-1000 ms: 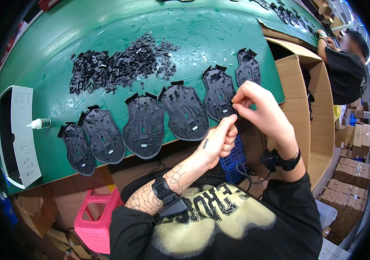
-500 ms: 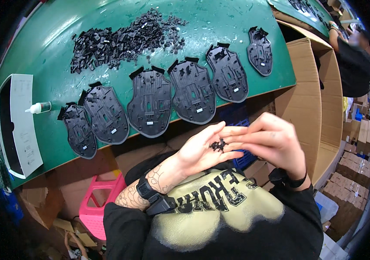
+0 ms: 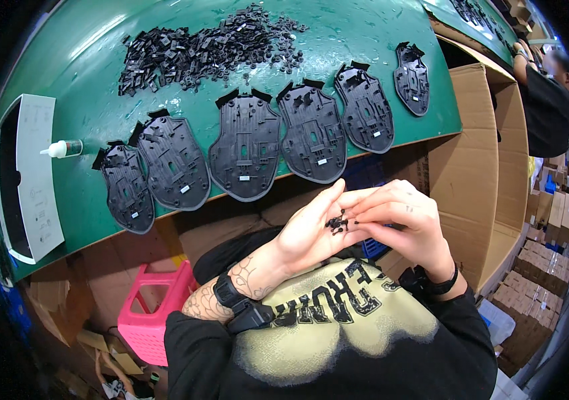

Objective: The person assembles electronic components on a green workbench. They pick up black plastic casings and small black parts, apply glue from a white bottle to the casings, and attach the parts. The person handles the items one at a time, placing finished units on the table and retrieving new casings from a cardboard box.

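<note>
My left hand is turned palm up and slightly cupped, with a little heap of small black parts resting on its palm and fingers. Just over it, my right hand pinches one small black part between thumb and fingertips. Beyond my hands, a row of black contoured plastic shells lies along the near edge of the green table. Each shell bears moulded ribs, cutouts and a small white label. A large pile of loose black plastic pieces is spread behind them.
At the left stand a white bottle and an open white box. Below the table is a pink plastic stool. A large open cardboard box stands at the right, with stacked cartons and another person beyond.
My right fingers have drawn slightly back from my left palm, with a small black part now showing at their tips. The view has shifted a little, moving the table's contents up and right.
</note>
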The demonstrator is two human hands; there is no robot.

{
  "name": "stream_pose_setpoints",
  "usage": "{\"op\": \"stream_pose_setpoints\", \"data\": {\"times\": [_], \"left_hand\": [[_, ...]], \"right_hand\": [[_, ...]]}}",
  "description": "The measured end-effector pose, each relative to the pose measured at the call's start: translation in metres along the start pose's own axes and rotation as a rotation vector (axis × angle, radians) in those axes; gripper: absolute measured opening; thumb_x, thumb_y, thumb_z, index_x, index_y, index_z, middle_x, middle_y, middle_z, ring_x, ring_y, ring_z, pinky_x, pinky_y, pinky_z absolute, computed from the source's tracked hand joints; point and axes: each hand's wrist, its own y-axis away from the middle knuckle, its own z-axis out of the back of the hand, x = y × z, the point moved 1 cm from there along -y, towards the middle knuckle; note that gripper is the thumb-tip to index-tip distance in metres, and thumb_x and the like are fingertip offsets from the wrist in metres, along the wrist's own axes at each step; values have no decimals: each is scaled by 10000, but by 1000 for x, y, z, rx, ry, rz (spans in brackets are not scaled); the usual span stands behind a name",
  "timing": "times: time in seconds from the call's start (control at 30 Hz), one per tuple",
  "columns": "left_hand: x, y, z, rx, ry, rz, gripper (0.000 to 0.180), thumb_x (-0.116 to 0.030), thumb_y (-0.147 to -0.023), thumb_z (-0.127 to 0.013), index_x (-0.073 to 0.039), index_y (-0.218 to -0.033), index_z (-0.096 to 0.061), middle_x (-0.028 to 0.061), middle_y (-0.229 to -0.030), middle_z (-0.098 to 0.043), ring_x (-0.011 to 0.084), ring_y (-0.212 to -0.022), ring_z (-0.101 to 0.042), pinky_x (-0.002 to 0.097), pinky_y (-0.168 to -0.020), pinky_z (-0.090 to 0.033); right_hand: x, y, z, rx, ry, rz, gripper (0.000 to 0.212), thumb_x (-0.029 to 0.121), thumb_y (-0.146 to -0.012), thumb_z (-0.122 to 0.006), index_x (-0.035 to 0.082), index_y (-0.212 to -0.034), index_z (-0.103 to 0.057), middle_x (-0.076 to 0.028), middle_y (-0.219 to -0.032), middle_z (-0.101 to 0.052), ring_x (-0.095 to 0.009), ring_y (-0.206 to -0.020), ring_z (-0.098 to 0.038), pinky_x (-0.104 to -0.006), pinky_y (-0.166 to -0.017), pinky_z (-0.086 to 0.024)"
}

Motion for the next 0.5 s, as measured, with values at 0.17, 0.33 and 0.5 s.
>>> {"op": "stream_pose_setpoints", "data": {"times": [0.17, 0.33, 0.5], "left_hand": [[-3, 3, -8, -85, -39, 9, 534, -394, -1036, -260, 0, -1364, -412, 113, -1267, -536, 176, -1119, -548, 334, -1007, -427], [2, 5, 5, -194, -120, -32, 530, -375, -1027, -298, 23, -1357, -416, 133, -1295, -531, 203, -1156, -541, 359, -1023, -416], [-3, 7, -1, -257, -268, -81, 442, -332, -1017, -351, -2, -1269, -503, 121, -1169, -595, 199, -1059, -589, 369, -955, -472]], "right_hand": [[1, 1, 3, 24, -61, -70, 192, 18, -695, -720, 92, -860, -655, -20, -938, -703, -183, -846, -656, -300, -713, -455], [-3, 0, -1, 2, -31, 9, 242, 13, -678, -714, 88, -905, -675, -43, -952, -699, -217, -832, -647, -317, -728, -471], [-2, -9, -3, 0, -58, -8, 239, 9, -694, -707, 75, -922, -682, -59, -920, -685, -235, -822, -638, -330, -752, -485]]}}
